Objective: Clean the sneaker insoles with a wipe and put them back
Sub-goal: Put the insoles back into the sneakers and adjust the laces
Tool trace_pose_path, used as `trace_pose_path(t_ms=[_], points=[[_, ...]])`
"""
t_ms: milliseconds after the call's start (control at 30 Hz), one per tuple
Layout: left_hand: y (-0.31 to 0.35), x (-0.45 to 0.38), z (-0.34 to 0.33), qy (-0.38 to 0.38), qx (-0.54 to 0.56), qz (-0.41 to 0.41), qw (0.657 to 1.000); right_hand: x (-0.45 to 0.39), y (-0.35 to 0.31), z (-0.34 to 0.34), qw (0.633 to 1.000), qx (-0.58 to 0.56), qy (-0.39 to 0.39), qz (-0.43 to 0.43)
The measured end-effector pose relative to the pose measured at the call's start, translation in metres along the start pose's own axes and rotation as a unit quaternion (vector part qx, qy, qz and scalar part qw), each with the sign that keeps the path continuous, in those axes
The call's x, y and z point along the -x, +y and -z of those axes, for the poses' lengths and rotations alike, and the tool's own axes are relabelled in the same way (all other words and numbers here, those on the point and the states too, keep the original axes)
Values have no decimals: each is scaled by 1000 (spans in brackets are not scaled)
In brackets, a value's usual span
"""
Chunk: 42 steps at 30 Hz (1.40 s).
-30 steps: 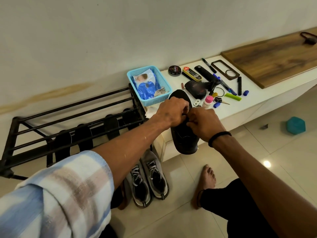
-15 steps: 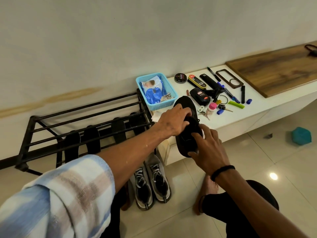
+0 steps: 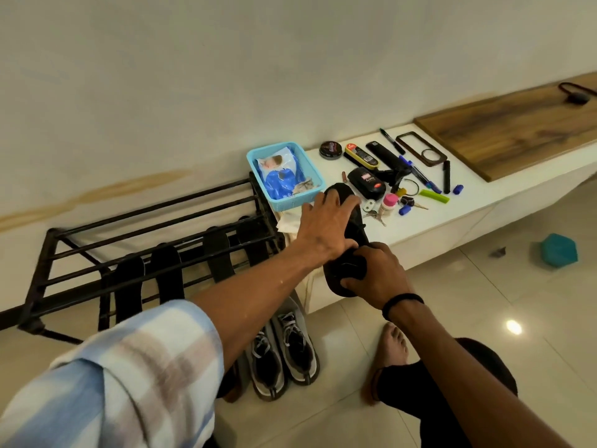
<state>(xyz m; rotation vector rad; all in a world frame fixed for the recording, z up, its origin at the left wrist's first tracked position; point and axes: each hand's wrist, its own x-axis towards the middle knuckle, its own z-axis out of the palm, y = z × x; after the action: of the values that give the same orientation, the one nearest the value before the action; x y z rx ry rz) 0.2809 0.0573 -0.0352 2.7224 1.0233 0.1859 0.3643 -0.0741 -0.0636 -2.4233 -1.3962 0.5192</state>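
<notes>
A black sneaker (image 3: pixel 354 229) lies tilted over the front edge of the white ledge (image 3: pixel 452 215). My left hand (image 3: pixel 326 227) rests on its toe half with the fingers spread and fairly straight. My right hand (image 3: pixel 376 273) grips the heel end, fingers curled round it. Several black insoles (image 3: pixel 129 282) lie across the bars of the black shoe rack (image 3: pixel 145 221) to the left. A blue wipe pack (image 3: pixel 281 177) sits in the light blue basket (image 3: pixel 281 144). A crumpled white wipe (image 3: pixel 287 221) lies beside the basket, partly behind my left hand.
A pair of grey sneakers (image 3: pixel 284 347) stands on the tiled floor below my arms, next to my bare foot (image 3: pixel 392 347). Polish tins, pens, keys and small bottles (image 3: pixel 389 205) crowd the ledge. A wooden board (image 3: pixel 517 130) lies at the right, a teal object (image 3: pixel 559 253) on the floor.
My right hand slid from the laces down to the heel and now grips it. My left hand moved up toward the toe and its fingers spread flatter.
</notes>
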Motion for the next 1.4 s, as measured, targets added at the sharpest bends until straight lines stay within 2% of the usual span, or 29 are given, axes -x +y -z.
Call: trace_pose_path(t_ms=[200, 367, 433, 533, 633, 967, 1233, 1400], points=[[16, -32, -19, -85, -54, 1, 995, 5, 13, -9, 996, -85, 25, 10], [17, -45, -4, -232, 35, 39, 971, 7, 18, -14, 992, -121, 36, 8], [10, -46, 10, -258, 73, 37, 963, 7, 17, -15, 990, -134, 37, 1], [4, -42, 11, -210, 119, 16, 970, 5, 14, -15, 989, -144, 38, -8], [3, -38, -5, -150, 74, 8, 986, 3, 14, -13, 988, -150, 36, -11], [-2, -46, -13, -162, -13, 11, 987, 4, 17, -7, 988, -151, 33, -8], [11, -47, -36, -34, -128, 11, 991, 3, 17, -12, 992, -121, 43, 1], [17, -40, -29, -4, -183, 21, 983, 7, 7, -13, 995, -67, 63, 29]])
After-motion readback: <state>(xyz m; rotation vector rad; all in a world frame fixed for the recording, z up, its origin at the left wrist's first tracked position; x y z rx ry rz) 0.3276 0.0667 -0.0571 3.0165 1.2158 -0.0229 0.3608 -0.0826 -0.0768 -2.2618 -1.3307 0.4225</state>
